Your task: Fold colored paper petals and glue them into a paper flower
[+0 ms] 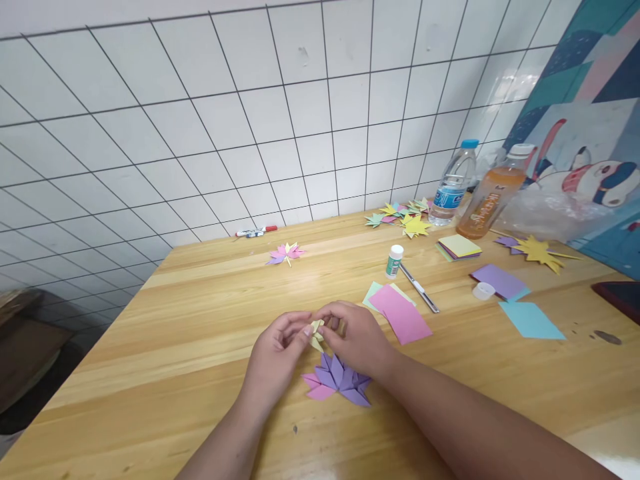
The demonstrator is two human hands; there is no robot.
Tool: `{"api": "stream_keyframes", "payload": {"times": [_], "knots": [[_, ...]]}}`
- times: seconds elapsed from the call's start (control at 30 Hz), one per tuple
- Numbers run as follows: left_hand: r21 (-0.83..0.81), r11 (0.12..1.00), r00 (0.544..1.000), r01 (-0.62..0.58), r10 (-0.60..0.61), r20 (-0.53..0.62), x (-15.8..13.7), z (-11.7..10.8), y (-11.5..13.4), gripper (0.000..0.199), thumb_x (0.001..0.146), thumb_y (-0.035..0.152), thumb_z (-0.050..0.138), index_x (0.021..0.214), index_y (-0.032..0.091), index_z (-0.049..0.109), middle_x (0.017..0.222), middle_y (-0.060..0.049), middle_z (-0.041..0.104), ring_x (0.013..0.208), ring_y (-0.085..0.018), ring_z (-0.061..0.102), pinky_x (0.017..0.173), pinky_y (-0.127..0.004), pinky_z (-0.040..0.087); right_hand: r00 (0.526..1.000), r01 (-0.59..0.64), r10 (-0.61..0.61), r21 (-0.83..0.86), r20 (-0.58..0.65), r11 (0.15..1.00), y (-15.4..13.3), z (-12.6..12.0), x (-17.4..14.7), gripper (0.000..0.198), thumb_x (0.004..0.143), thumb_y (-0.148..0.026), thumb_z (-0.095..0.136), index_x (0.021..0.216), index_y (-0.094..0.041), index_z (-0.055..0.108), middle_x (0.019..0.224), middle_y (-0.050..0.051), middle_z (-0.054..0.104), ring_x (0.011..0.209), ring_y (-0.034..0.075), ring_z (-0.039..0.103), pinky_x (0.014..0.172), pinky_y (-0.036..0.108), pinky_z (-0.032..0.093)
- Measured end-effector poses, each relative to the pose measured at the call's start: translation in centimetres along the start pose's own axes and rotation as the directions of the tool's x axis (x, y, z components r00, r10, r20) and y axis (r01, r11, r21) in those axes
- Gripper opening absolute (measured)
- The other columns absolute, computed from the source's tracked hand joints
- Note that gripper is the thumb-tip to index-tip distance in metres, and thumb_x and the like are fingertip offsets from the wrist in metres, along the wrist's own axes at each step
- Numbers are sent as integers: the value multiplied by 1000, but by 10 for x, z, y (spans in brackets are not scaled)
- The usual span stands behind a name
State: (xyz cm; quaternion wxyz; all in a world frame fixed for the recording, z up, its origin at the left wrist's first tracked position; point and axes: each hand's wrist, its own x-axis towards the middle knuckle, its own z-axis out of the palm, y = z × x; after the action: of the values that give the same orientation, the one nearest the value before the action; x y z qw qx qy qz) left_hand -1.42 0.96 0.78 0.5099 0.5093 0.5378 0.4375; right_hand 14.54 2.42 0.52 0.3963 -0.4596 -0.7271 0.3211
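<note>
- Nearest you on the wooden table [150,373] lay a purple-and-pink folded-paper piece [341,380], its points fanned out, purple over most of it and pink at its left end.
- Just beyond it, you held a pale yellow folded piece [317,343] up between both hands.
- Your left hand [275,352] pinched the pale yellow folded piece from its left, the thumb pressed against the paper and the other fingers curled behind.
- Your right hand [359,337] pinched it from the other side between thumb and index finger; the remaining fingers were bent, and the wrist passed close to the purple points.
- To the right of your hands, a pink sheet [403,313] overlapped a pale green sheet [371,295].
- Farther right you had a light blue sheet [533,320], with a purple sheet [503,280] and a white cap [483,291] just past it.
- A utility knife [421,290] lay slanting beside an upright glue stick [394,263].
- Past those were a pink paper leaf [286,253] to your left and a paper stack [460,246] to your right.
- Near the tiled wall [300,153] you had markers [265,230], a heap of colored paper leaves [414,225], a water bottle [453,187] and an orange drink bottle [495,193].
</note>
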Motion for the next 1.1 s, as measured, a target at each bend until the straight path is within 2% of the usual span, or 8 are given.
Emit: {"api": "stream_keyframes", "payload": {"times": [0.13,0.3,0.47,0.6,0.7,0.8,0.93,1.1], "knots": [[-51,994,992,102,-98,75,1,-1,-3,32,68,41,70,85,14,66,81,-7,70,71,-17,64,67,-26,51,999,-46,49,111,-18,993,0,0,0,16,76,-15,52,83,-22,66,77,-2,67,70,10,60,62,20,44],[-45,994,993,97,-93,69,1,-2,-4,30,68,40,71,82,14,66,69,-3,67,59,-12,59,61,-23,48,993,-109,114,120,-30,987,1,-1,1,16,74,-14,52,79,-21,65,70,-3,65,65,10,59,61,20,44],[15,998,995,66,-67,68,0,-1,-6,28,70,40,68,81,15,65,69,-3,65,60,-13,59,61,-24,47,981,-180,191,220,-29,959,2,-2,3,12,75,-18,52,79,-19,63,68,-2,62,64,10,57,57,20,44],[1,999,999,33,-33,36,0,-2,-5,27,72,41,66,79,15,63,65,-1,64,57,-13,58,58,-23,46,990,-134,141,219,-17,966,1,-1,2,17,77,-18,52,88,-19,64,74,-1,63,64,10,57,57,20,44],[-11,1000,1000,9,-9,12,0,-2,-3,29,72,40,66,89,16,60,62,0,63,57,-13,59,58,-24,47,997,-79,80,136,-4,988,0,0,0,14,77,-18,53,82,-20,65,70,-2,64,61,10,56,56,20,43],[21,999,999,-36,35,23,-2,0,0,33,72,37,67,97,18,59,69,-1,65,61,-14,60,61,-26,49,999,-52,53,54,-12,997,0,-1,0,10,76,-18,56,78,-21,65,71,-2,65,63,10,57,57,20,42],[133,987,996,-87,90,-17,-5,3,3,24,72,37,67,84,17,62,76,-3,67,66,-15,61,64,-26,50,999,-46,46,23,-5,999,1,-1,0,10,77,-21,55,78,-22,65,71,-2,65,61,10,56,56,20,41],[77,996,997,-51,55,-48,-5,1,3,26,70,41,68,80,17,64,78,-4,67,71,-17,62,62,-27,53,1000,-21,21,35,9,999,0,-1,0,9,76,-18,56,77,-21,65,71,-2,65,62,10,56,56,19,42]]}}
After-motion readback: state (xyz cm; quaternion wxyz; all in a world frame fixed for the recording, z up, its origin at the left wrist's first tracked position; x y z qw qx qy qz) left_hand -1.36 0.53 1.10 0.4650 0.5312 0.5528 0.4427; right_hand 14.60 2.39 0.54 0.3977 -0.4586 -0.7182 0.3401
